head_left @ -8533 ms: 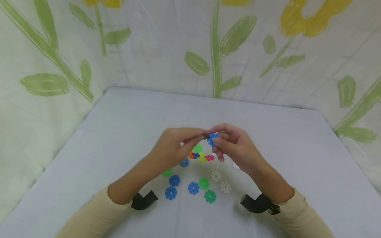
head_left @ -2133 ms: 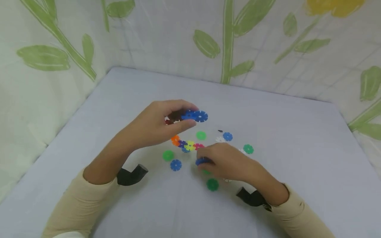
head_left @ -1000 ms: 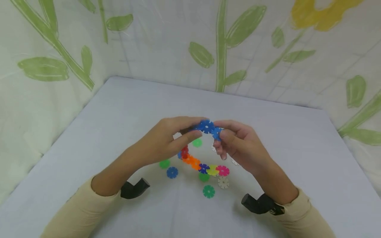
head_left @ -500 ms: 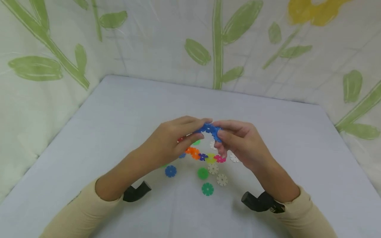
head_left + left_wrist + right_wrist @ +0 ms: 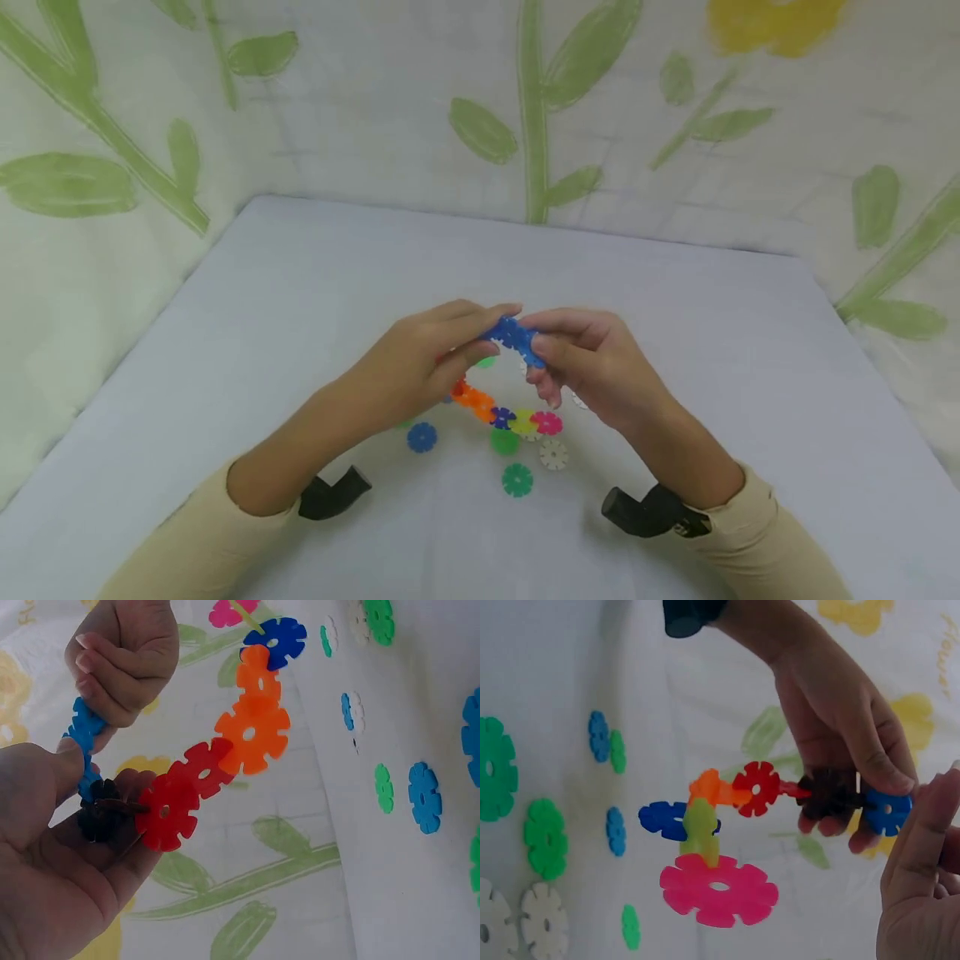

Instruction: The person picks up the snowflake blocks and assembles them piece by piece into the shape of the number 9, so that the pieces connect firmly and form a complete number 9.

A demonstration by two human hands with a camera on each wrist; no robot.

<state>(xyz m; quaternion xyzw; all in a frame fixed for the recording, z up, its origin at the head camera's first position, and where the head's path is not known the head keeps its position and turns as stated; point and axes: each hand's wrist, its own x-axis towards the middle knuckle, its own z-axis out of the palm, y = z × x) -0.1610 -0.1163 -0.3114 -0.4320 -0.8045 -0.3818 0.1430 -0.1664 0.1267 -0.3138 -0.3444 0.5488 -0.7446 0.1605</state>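
Observation:
My left hand [image 5: 420,358] pinches a chain of interlocking plastic snowflake discs near its blue end, above the table. My right hand [image 5: 600,367] pinches the outer blue disc [image 5: 532,354] between thumb and fingers, close to the left fingertips. From the left hand the chain runs down through dark discs [image 5: 97,814], red discs [image 5: 166,814], orange discs [image 5: 253,735], a dark blue disc [image 5: 275,643] and a yellow disc [image 5: 700,829] to a pink disc [image 5: 718,891], which hangs at the free end. The fingers partly hide the blue discs where they join.
Loose discs lie on the pale table [image 5: 337,275] below the hands: a blue disc [image 5: 422,437], a teal-green disc [image 5: 517,480], a white disc [image 5: 553,454] and several others. A flower-printed curtain [image 5: 375,117] stands behind the table.
The right hand picked up a blue disc from the table and brought it up to the chain's blue end beside the left hand. Over the last half second, both hands shift slightly left.

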